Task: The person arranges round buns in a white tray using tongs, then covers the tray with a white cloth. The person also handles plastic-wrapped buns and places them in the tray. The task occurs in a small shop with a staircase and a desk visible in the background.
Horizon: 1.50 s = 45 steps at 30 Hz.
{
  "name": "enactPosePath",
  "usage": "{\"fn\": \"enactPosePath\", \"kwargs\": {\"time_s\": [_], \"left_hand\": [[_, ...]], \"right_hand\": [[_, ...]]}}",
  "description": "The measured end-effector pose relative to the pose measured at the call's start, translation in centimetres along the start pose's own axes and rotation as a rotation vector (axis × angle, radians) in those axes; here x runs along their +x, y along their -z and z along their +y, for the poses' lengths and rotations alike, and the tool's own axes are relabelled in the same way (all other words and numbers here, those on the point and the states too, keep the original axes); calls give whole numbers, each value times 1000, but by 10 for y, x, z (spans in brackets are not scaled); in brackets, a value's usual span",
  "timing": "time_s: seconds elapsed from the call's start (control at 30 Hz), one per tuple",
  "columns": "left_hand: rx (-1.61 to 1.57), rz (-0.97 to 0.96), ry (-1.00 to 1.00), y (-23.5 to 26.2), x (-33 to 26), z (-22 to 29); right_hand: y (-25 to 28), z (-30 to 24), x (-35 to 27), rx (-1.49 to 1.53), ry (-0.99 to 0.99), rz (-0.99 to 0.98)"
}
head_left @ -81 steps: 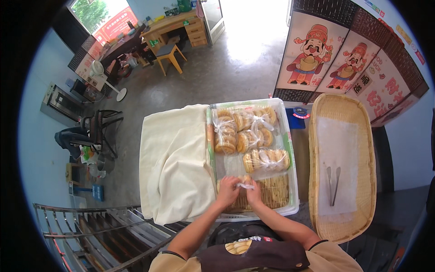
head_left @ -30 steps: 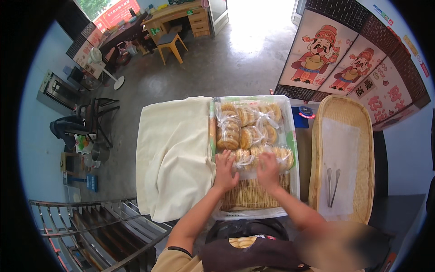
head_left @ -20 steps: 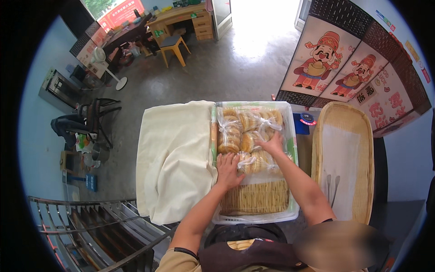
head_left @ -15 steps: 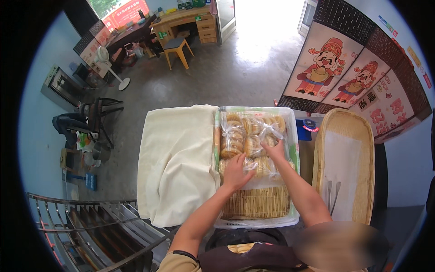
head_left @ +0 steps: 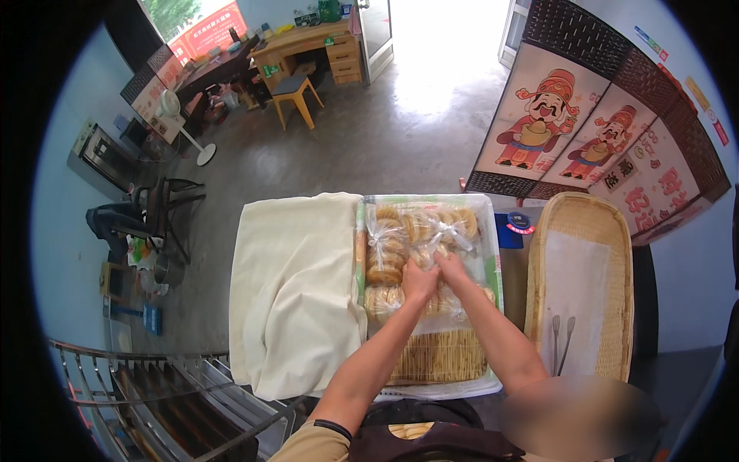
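Note:
My left hand [head_left: 420, 280] and my right hand [head_left: 449, 269] are close together over a shallow white tray [head_left: 495, 308]. Fingers of both are closed on a clear plastic bag [head_left: 422, 252] of round, flat golden pastries; my hands partly cover it. To its left stands a tied plastic bag [head_left: 385, 250] of stacked pastries. Farther back and right, a knotted bag [head_left: 462, 225] holds more of them. Paler pastries in plastic [head_left: 380, 299] lie in a row nearer me, partly behind my wrists. A bamboo slat mat [head_left: 440, 359] shows at the tray's near end.
Cream cloth [head_left: 289, 308] drapes over the surface on the left. A long wicker tray [head_left: 536, 266] with two whisks [head_left: 567, 339] sits at the right. A metal rack [head_left: 165, 400] stands lower left. Beyond are a folding screen [head_left: 531, 138], a stool [head_left: 295, 86] and a fan [head_left: 189, 127].
My left hand has moved right and a little forward, and my right hand has come left and nearer, so they now meet at one bag. The whole view has shifted slightly.

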<state>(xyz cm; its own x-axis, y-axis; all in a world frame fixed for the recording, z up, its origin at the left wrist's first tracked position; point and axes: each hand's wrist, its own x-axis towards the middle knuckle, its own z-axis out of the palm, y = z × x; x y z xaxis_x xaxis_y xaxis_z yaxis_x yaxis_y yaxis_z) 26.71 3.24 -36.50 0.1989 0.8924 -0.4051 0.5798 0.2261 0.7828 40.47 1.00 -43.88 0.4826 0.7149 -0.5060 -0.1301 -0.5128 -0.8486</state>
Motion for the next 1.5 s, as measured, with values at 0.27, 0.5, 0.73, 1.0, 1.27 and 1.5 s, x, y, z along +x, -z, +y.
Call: {"fn": "enactPosePath", "kwargs": {"time_s": [0.27,0.5,0.73,1.0,1.27,1.5], "left_hand": [[-440,170,-168,-21,-11,-8],[-800,-165,-319,52,-127,4],[-767,-184,-17,37,-156,-157],[-706,-358,130,33,-150,-171],[-879,-576,444,37,-137,-189],[-65,-117,266,18,-146,-188]], "right_hand": [[2,-43,-44,-395,310,293],[26,-101,-213,-392,355,366],[4,79,-263,440,-11,-40],[-30,98,-277,605,-136,109],[-6,117,-235,598,-332,-251],[-31,168,-232,-120,-257,510]]}}
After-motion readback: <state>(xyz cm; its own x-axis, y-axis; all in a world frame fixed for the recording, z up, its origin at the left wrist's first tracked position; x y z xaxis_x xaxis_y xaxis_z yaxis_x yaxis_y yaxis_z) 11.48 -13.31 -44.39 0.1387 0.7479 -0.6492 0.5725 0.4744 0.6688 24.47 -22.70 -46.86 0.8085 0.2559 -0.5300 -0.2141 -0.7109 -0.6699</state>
